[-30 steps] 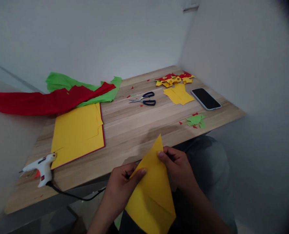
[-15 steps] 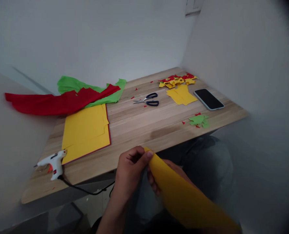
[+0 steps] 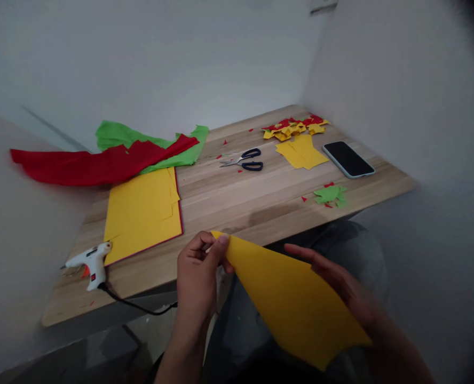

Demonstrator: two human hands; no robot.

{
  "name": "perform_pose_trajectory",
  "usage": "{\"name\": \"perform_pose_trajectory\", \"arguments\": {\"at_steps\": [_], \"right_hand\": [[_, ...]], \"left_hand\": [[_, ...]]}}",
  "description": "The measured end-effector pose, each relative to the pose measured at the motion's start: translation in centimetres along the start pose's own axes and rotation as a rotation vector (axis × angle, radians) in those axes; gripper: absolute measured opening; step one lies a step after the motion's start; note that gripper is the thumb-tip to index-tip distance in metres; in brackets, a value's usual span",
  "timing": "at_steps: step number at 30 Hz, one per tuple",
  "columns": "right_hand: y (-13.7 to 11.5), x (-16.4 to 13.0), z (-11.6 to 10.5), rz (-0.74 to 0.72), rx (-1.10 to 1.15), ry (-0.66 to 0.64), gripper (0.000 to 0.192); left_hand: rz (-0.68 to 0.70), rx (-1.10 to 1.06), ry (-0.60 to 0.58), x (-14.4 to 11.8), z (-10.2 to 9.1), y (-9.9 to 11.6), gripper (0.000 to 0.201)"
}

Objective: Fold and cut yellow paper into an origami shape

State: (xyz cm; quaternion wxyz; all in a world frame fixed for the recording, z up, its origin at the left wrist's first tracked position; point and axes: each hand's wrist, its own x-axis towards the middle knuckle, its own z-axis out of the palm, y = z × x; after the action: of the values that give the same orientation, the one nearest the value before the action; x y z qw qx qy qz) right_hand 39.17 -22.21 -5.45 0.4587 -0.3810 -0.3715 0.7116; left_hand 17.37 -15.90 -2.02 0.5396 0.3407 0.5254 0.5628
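Observation:
A folded yellow paper sheet (image 3: 293, 298) hangs over my lap, just in front of the wooden table (image 3: 237, 208). My left hand (image 3: 199, 272) pinches its pointed upper corner between thumb and fingers. My right hand (image 3: 337, 282) lies flat along the sheet's right edge with fingers stretched out and is blurred by motion. Both hands are below the table's front edge.
On the table lie a stack of yellow sheets (image 3: 143, 213), red paper (image 3: 96, 162) over green paper (image 3: 157, 141), scissors (image 3: 243, 159), a white glue gun (image 3: 91, 262) with a black cord, a phone (image 3: 348, 159), yellow pieces (image 3: 303, 152), mixed scraps (image 3: 295, 127) and green scraps (image 3: 330, 195). White walls enclose the back and right.
The sheet has turned from an upright point held by both hands to a flat slant to the right. My right hand has slid out along its right edge.

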Motion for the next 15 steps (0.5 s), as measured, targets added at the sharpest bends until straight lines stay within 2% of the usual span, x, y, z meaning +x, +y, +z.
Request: {"name": "perform_pose_trajectory", "arguments": {"at_steps": [2, 4, 8, 10, 13, 15], "right_hand": [[0.1, 0.1, -0.7, -0.022, 0.035, -0.058, 0.087], [0.2, 0.3, -1.2, -0.029, 0.119, -0.049, 0.077], [0.4, 0.8, -1.5, -0.073, 0.136, 0.014, 0.084], [0.3, 1.4, -1.1, -0.055, 0.056, 0.133, 0.077], [0.0, 2.6, -0.2, 0.02, -0.123, 0.351, 0.045], [-0.3, 3.2, 0.3, 0.065, -0.174, 0.431, 0.034]], "left_hand": [[0.024, -0.02, 0.019, 0.2, 0.0, 0.0, 0.029], [0.041, -0.036, 0.039, 0.6, -0.1, 0.1, 0.029], [0.053, -0.04, 0.092, 1.4, -0.7, -0.2, 0.03], [0.037, -0.044, 0.104, 1.8, -1.0, -0.5, 0.031], [0.0, -0.043, 0.079, 2.0, -1.1, -0.8, 0.025], [-0.029, -0.041, 0.062, 2.1, -1.1, -0.9, 0.024]]}}
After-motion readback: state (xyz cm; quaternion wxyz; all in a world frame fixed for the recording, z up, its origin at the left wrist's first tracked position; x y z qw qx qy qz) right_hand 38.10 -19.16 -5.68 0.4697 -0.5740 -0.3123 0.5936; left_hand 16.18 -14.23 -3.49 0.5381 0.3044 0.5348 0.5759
